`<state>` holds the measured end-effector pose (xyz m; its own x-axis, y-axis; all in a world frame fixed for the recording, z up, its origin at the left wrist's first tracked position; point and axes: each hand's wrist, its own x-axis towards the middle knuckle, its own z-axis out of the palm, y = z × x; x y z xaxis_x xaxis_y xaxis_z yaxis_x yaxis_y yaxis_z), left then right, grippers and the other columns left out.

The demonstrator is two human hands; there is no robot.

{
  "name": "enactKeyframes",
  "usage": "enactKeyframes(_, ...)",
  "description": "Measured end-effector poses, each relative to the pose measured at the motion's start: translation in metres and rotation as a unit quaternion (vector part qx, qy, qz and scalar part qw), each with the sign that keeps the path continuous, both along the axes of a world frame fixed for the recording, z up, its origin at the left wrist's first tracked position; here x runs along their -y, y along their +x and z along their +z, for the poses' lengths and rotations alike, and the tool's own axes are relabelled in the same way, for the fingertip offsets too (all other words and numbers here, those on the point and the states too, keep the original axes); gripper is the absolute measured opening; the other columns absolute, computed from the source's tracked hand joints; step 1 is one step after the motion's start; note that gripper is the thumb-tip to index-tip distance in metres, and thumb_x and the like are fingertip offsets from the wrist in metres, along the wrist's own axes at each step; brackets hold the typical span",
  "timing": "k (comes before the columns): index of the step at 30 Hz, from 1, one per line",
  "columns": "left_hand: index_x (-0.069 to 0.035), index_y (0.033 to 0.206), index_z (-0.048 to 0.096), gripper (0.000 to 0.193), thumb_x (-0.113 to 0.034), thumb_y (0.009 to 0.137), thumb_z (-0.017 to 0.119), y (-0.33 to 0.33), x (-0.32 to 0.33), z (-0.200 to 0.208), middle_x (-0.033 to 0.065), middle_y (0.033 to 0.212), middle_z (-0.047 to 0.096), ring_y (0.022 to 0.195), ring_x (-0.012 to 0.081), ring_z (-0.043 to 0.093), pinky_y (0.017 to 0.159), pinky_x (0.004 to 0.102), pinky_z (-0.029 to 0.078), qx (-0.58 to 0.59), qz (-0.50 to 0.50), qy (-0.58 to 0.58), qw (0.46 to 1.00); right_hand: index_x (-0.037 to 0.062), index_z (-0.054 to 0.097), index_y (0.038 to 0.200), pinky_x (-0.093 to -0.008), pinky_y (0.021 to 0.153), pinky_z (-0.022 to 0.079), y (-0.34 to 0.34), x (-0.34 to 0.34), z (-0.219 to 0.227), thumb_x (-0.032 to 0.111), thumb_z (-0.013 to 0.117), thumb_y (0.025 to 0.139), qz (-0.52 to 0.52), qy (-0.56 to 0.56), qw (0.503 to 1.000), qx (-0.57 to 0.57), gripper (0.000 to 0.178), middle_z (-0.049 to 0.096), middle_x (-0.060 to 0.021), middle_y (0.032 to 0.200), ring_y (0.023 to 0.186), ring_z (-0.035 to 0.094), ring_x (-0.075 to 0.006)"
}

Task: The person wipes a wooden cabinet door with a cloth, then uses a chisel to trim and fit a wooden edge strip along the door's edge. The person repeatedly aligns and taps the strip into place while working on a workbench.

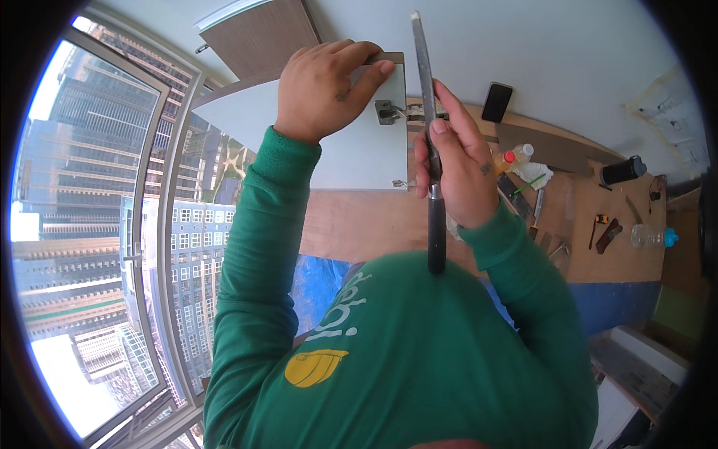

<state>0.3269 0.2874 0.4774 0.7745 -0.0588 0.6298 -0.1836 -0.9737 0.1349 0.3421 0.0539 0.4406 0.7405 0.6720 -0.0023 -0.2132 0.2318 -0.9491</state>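
Observation:
In my right hand (462, 165) is a long, narrow metal file (424, 67), held upright with its tip pointing away from me. Its black handle (436, 239) hangs below my fingers, in front of my green shirt. My left hand (329, 86) is closed over the far edge of a white cabinet door panel (351, 153), its thumb lying along the panel's face. A cup hinge (387, 112) is set near the panel's right edge, close to the file. A second hinge (402, 183) shows lower on the same edge.
A wooden worktop (606, 247) runs to the right. On it are a phone (496, 102), small bottles (523, 152), hand tools, a black cylinder (622, 170) and a clear jar with a blue lid (649, 236). A large window (90, 224) is at my left.

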Motion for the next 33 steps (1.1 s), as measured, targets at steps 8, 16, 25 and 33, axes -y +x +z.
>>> enactKeyframes(8,-0.013,0.096,0.077,0.028,-0.04,0.097,0.072,-0.001,0.001,-0.003,0.0028,0.079,0.071,0.074,0.0294,0.068,0.071,0.0417,0.049,0.037,-0.009,-0.001,0.999,0.0099,0.029,0.169,-0.0291,0.057,0.057,-0.007,-0.007,0.012,0.014,0.039,0.115,0.008,0.007,0.998,0.056,0.055,0.058,-0.0053,0.091,0.063,0.059,-0.0104)
enactKeyframes(16,-0.015,0.09,0.076,0.025,-0.04,0.093,0.076,-0.008,0.002,-0.01,0.0007,0.075,0.068,0.071,0.0263,0.067,0.066,0.0402,0.047,0.089,-0.005,0.006,0.996,0.0088,0.029,0.168,-0.0288,0.052,0.055,-0.013,-0.016,0.021,0.016,0.042,0.115,-0.004,-0.013,0.999,0.045,0.056,0.056,-0.0045,0.088,0.06,0.058,-0.0104)
enactKeyframes(25,-0.017,0.083,0.071,0.028,-0.043,0.092,0.076,-0.011,0.004,-0.013,0.0,0.068,0.061,0.065,0.0243,0.063,0.062,0.0399,0.044,0.116,-0.005,0.002,0.993,0.0045,0.032,0.167,-0.0277,0.046,0.051,-0.028,-0.022,0.032,0.013,0.042,0.114,-0.057,-0.037,0.996,0.052,0.054,0.054,-0.0036,0.082,0.052,0.055,-0.011)
enactKeyframes(33,-0.017,0.08,0.069,0.028,-0.042,0.09,0.077,-0.018,0.007,-0.011,-0.0002,0.069,0.06,0.067,0.023,0.063,0.065,0.0383,0.045,0.11,0.016,0.006,0.994,0.0011,0.031,0.166,-0.0274,0.043,0.045,-0.024,-0.034,0.041,0.017,0.039,0.113,-0.087,-0.051,0.994,0.04,0.055,0.051,-0.0039,0.077,0.049,0.05,-0.0111)
